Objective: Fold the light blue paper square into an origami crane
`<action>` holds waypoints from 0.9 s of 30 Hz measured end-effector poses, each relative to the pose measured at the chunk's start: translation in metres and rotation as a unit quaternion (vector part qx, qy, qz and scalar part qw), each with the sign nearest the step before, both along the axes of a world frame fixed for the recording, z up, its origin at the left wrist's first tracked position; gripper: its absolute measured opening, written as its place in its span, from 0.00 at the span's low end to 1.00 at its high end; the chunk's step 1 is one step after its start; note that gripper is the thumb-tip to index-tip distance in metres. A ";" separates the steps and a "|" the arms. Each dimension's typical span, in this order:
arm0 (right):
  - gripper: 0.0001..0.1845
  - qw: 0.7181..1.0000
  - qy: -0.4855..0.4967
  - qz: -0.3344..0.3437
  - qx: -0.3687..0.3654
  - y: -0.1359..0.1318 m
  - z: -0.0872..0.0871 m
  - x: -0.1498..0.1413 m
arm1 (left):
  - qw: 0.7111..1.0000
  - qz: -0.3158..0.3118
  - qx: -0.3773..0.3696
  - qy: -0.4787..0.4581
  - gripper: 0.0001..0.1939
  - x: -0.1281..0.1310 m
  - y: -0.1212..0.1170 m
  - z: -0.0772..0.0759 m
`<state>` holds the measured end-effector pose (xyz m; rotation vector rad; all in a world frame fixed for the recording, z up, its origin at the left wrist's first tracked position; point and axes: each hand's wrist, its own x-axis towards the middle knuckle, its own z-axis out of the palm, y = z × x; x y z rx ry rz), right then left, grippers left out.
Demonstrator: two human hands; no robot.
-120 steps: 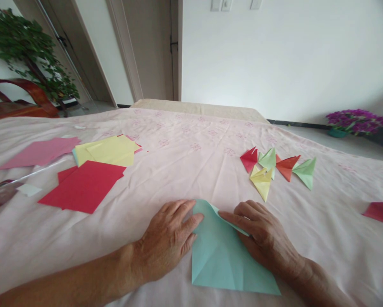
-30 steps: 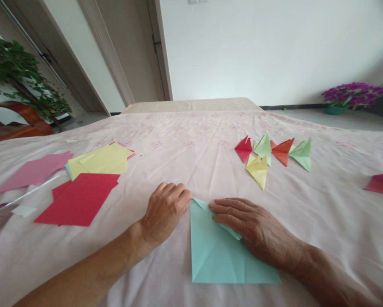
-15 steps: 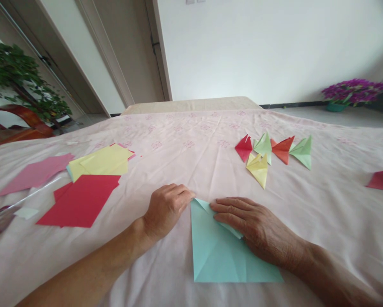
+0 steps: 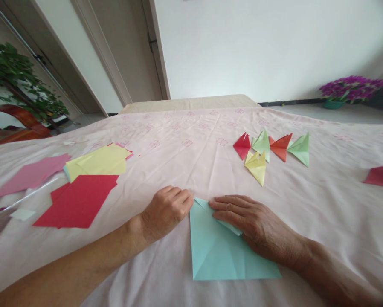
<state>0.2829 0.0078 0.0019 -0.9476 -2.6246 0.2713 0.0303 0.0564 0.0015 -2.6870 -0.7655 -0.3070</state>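
Observation:
A light blue sheet of paper point(image 4: 219, 251) lies on the pink cloth in front of me, its top right part folded over. My right hand point(image 4: 247, 224) lies flat on that fold with the fingers stretched out, pressing it down. My left hand point(image 4: 166, 209) is curled at the sheet's top left corner, fingertips pinching or pressing the paper's tip.
Red sheets point(image 4: 78, 200), yellow sheets point(image 4: 97, 162) and pink sheets point(image 4: 31, 172) lie at the left. Several folded paper shapes point(image 4: 265, 151) sit at the right, a red piece point(image 4: 381, 175) further right. The pink tablecloth point(image 4: 185, 140) covers the table. A plant point(image 4: 17, 76) stands far left, purple flowers point(image 4: 351, 87) far right.
Since four seconds ago my left hand has curled from flat into a pinch at the paper's corner. Over the last second both hands have barely moved.

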 end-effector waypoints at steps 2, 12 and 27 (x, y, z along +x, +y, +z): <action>0.23 1.000 -0.001 0.001 -0.002 0.000 0.001 0.001 | 1.000 -0.006 0.006 0.021 0.07 -0.001 -0.003 0.000; 0.31 0.999 0.032 -0.009 0.001 -0.001 -0.009 0.015 | 0.996 0.003 -0.028 0.081 0.14 -0.003 -0.009 0.009; 0.21 0.992 -0.050 -0.102 0.053 -0.005 0.000 0.014 | 0.997 0.010 -0.025 0.076 0.18 -0.004 -0.013 0.004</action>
